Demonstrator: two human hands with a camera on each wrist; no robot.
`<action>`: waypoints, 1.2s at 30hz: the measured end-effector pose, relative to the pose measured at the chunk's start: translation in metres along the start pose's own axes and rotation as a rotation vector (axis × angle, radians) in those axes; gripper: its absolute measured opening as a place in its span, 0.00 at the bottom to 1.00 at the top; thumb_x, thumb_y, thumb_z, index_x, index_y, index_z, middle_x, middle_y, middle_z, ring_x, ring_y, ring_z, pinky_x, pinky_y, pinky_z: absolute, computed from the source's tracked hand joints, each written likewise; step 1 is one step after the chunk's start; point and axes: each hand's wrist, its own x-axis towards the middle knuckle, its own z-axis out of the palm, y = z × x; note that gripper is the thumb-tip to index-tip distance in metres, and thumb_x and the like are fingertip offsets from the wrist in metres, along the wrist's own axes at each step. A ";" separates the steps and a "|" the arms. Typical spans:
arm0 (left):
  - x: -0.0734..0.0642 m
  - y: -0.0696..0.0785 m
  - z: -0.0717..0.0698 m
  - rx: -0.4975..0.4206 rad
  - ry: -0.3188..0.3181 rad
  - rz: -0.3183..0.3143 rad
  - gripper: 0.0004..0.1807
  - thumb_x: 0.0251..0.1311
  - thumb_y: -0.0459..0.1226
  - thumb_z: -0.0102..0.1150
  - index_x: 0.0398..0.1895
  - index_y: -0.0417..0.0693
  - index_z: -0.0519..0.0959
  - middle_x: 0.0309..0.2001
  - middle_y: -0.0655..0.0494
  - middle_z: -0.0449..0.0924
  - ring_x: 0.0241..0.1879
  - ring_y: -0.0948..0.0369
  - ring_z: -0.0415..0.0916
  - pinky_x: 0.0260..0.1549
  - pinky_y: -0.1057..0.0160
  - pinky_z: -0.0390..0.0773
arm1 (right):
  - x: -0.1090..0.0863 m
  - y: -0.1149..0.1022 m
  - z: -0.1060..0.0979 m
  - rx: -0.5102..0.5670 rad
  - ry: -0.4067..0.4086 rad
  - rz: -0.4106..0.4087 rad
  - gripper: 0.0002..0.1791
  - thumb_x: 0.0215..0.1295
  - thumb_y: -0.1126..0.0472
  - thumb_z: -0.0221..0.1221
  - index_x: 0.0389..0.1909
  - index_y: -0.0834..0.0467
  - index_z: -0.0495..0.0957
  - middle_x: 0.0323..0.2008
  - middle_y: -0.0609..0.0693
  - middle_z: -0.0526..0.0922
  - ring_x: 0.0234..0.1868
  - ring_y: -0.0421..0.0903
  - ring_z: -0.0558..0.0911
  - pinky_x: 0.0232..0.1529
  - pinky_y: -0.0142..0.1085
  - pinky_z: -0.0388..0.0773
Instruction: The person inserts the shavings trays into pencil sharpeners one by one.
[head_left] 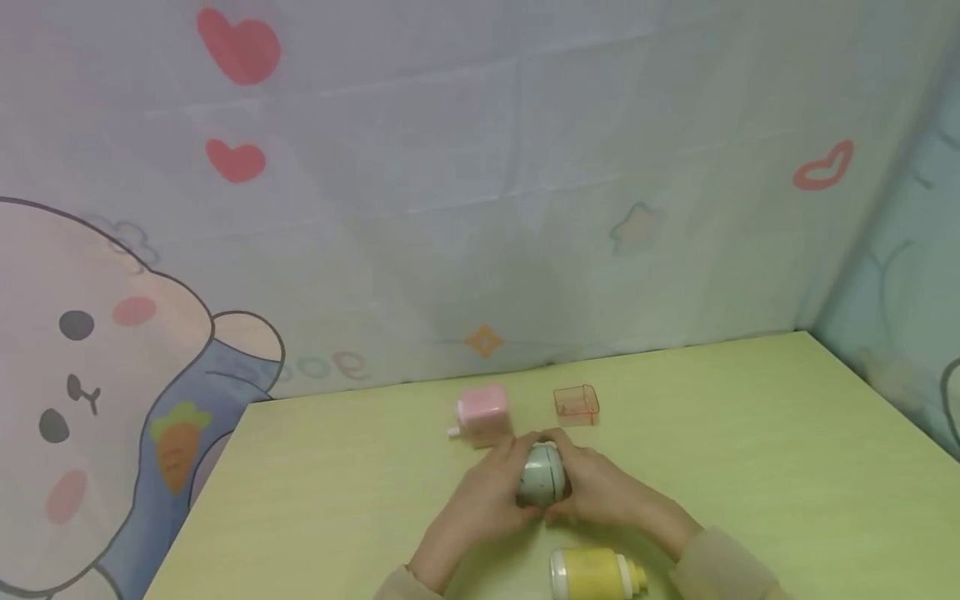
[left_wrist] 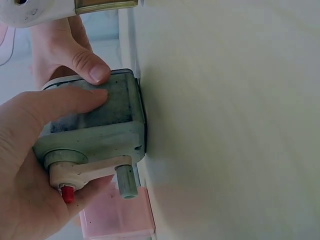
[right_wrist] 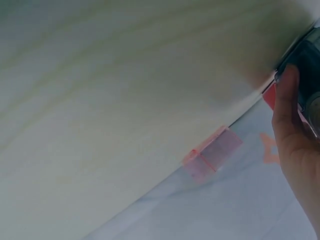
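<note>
A pale green crank pencil sharpener stands on the table between both hands. My left hand grips its left side, and my right hand holds the other side. In the left wrist view, both thumbs press on the dark see-through face of the sharpener, and its crank handle with a red tip points toward the left palm. Much of the right hand's grip is cut off in the right wrist view. Just behind the left hand is a pink sharpener with a small white handle.
A small see-through box with orange-red edges lies behind the right hand. Close to the right forearm, a yellow and white object lies near the front. A printed cloth hangs along the table's back edge.
</note>
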 end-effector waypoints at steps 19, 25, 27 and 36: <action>-0.003 0.003 -0.016 0.141 0.151 0.024 0.39 0.58 0.62 0.55 0.68 0.54 0.64 0.62 0.55 0.72 0.58 0.58 0.73 0.52 0.55 0.78 | -0.010 0.001 -0.008 -0.162 -0.013 0.047 0.51 0.41 0.53 0.75 0.67 0.57 0.60 0.56 0.53 0.76 0.54 0.50 0.74 0.52 0.55 0.72; -0.001 -0.005 -0.026 0.219 0.218 0.002 0.30 0.69 0.59 0.39 0.69 0.57 0.64 0.70 0.55 0.65 0.70 0.55 0.61 0.61 0.46 0.71 | -0.016 0.007 -0.017 -0.238 0.026 0.004 0.42 0.44 0.69 0.68 0.65 0.58 0.65 0.62 0.51 0.72 0.62 0.54 0.70 0.53 0.56 0.70; 0.001 -0.009 -0.028 0.244 0.234 -0.003 0.29 0.71 0.57 0.37 0.69 0.57 0.64 0.72 0.55 0.62 0.72 0.55 0.58 0.62 0.45 0.70 | -0.016 0.009 -0.020 -0.261 0.062 -0.014 0.40 0.45 0.72 0.66 0.64 0.56 0.66 0.62 0.50 0.72 0.63 0.54 0.70 0.53 0.55 0.70; 0.008 -0.036 -0.028 0.226 0.151 -0.091 0.31 0.72 0.57 0.34 0.75 0.60 0.54 0.76 0.58 0.52 0.76 0.56 0.49 0.69 0.41 0.57 | -0.007 0.017 -0.027 -0.319 0.182 -0.027 0.31 0.53 0.66 0.67 0.60 0.57 0.71 0.63 0.56 0.72 0.63 0.58 0.68 0.55 0.63 0.67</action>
